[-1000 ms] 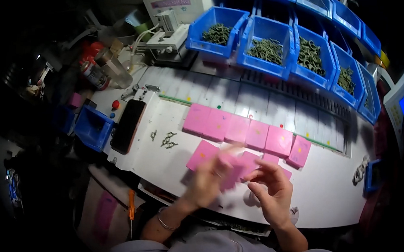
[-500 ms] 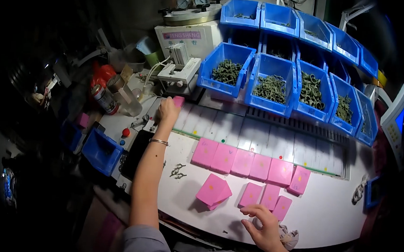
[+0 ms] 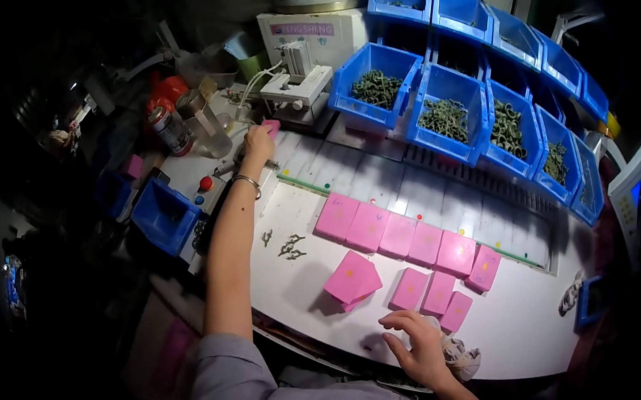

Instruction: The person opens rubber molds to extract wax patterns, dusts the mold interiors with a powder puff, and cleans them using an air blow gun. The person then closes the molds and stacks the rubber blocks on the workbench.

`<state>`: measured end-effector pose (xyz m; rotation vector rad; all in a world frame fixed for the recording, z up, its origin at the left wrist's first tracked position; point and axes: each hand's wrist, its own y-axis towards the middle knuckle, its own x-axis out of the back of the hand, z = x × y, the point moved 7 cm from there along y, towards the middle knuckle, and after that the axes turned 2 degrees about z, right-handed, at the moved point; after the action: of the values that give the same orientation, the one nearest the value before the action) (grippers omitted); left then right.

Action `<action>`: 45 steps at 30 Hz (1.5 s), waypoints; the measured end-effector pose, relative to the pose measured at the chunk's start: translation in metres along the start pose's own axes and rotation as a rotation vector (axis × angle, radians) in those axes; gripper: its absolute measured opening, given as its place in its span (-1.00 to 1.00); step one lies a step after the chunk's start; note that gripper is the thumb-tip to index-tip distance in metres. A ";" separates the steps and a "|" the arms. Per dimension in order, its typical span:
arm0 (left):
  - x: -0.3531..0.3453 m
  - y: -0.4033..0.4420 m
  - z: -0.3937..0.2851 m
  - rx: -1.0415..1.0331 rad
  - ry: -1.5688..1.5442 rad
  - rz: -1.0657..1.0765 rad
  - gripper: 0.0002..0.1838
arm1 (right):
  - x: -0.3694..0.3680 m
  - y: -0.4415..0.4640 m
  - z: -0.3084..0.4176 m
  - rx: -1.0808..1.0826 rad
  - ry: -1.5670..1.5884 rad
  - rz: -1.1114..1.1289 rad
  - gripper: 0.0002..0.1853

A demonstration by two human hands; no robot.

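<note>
My left hand is stretched out to the back left, closed on a pink block in front of a small white machine. Near the table's front edge, my right hand hovers with its fingers curved and apart, holding nothing. A short stack of pink blocks stands left of it, the pieces turned against each other. Behind lies a row of several pink blocks. Three smaller pink blocks lie just beyond my right hand. Small green branched pieces rest on the white table.
Blue bins with green pieces rise at the back. A blue tray, a red knob, a spray can and a glass jar are at left. A crumpled cloth lies beside my right wrist.
My left hand has moved from the table's middle to the machine at the back left with a pink block. My right hand has shifted slightly downward. The camera view has also shifted.
</note>
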<state>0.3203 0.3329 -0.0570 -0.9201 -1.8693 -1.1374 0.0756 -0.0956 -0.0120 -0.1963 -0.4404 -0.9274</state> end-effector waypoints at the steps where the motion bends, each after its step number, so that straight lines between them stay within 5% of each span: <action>1: 0.005 -0.001 -0.007 -0.080 -0.031 -0.031 -0.80 | 0.000 -0.002 -0.003 -0.020 -0.016 -0.009 -0.78; 16: -0.005 -0.011 -0.015 -0.017 -0.099 0.178 -0.73 | -0.013 -0.013 0.006 0.050 -0.108 0.010 -0.80; 18: 0.004 -0.017 -0.033 -0.127 0.112 0.098 -0.69 | -0.013 -0.017 0.006 0.016 -0.111 0.015 -0.81; 20: 0.015 -0.028 -0.055 -0.180 -0.070 0.096 -0.63 | -0.011 -0.022 0.003 0.019 -0.113 -0.012 -0.80; 27: 0.104 -0.169 -0.182 -0.159 -0.560 0.187 -0.58 | -0.022 -0.044 -0.011 -0.023 -0.110 -0.007 -0.80; 30: 0.108 -0.235 -0.186 0.009 -0.781 0.158 -0.69 | -0.028 -0.060 -0.017 0.006 -0.126 -0.005 -0.81; 34: 0.122 -0.317 -0.167 0.115 -0.916 -0.213 -0.86 | -0.041 -0.088 -0.037 -0.078 -0.095 -0.023 -0.84; 37: 0.105 -0.378 -0.157 0.183 -1.026 -0.039 -0.87 | -0.048 -0.103 -0.046 -0.100 -0.100 -0.061 -0.86; 41: 0.089 -0.421 -0.153 0.131 -0.753 0.124 -0.87 | -0.058 -0.117 -0.057 -0.100 -0.142 -0.085 -0.86; 43: 0.088 -0.431 -0.158 -0.116 -0.415 0.118 -0.86 | -0.061 -0.121 -0.061 -0.131 -0.127 -0.090 -0.86; 45: 0.083 -0.440 -0.151 -0.111 -0.443 0.163 -0.85 | -0.061 -0.122 -0.063 -0.166 -0.105 -0.105 -0.85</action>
<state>-0.0616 0.0577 -0.1031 -1.4547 -2.0409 -1.0026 -0.0370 -0.1457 -0.0986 -0.3777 -0.4745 -1.0613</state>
